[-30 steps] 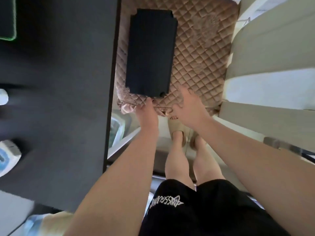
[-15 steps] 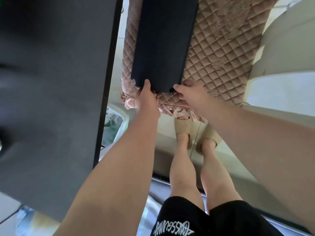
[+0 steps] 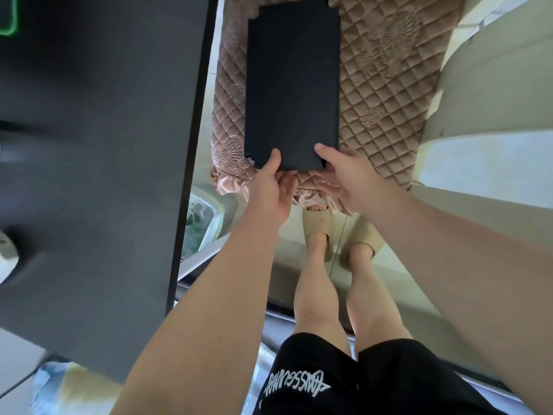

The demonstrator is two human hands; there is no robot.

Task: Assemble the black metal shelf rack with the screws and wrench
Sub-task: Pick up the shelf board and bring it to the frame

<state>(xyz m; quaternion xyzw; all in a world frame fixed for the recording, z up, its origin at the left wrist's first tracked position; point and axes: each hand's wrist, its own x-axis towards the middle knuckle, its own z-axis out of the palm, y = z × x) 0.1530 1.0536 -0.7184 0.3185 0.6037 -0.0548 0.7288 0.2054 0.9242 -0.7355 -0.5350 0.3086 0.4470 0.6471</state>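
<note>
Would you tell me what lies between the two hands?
In the head view, the near edge of the black shelf panel spans the gap between the left hand and the right hand, with the frilled hem of the quilted cover below.

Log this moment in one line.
left hand grips flat black metal shelf panel; right hand grips it; panel over quilted brown cushion
</note>
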